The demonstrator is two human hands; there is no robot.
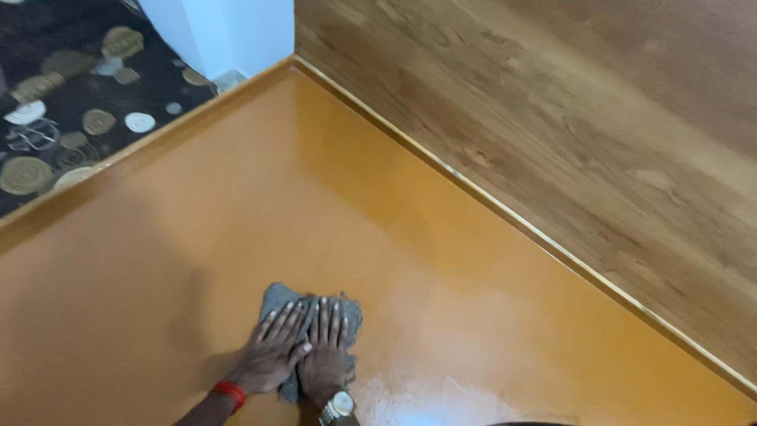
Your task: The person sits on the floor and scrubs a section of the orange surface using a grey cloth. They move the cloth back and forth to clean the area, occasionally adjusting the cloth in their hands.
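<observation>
Both flat hands (303, 351) on grey cloth (276, 298)

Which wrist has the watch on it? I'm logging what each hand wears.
The right hand, flat on the grey cloth, has a metal watch at its wrist. The left hand beside it wears a red band instead.

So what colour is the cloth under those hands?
Grey cloth, seen in the head view.

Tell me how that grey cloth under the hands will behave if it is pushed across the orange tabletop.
The grey cloth looks soft and floppy: its edges are crumpled, so it would likely bunch rather than slide stiffly. The orange tabletop is glossy, so the cloth should glide easily. With the left hand and right hand flat on it, it probably stays spread.
</observation>
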